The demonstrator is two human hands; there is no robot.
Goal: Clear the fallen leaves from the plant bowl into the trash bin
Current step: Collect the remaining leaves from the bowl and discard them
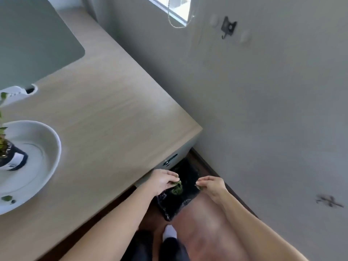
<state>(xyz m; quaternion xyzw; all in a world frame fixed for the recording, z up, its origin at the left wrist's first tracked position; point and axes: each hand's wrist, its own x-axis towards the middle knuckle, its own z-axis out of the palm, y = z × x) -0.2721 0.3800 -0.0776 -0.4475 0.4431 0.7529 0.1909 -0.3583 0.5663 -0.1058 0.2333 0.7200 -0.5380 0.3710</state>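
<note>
The white plant bowl (50, 153) sits on the wooden desk at the left, with a small potted plant (9, 157) standing in it. Two green leaf bits (7, 198) lie on the bowl's near rim. A trash bin (169, 206) lined with a black bag stands on the floor beside the desk's corner. My left hand (162, 180) is over the bin, fingers pinched on a clump of green leaves (177, 186). My right hand (211, 185) hovers over the bin's right side, fingertips closed on a small green leaf (201, 188).
The wooden desk (113, 119) ends at a corner just above the bin. A grey monitor back (33, 44) fills the top left. A grey wall (263, 110) with a hook runs along the right. My legs and a white sock (169, 232) are below.
</note>
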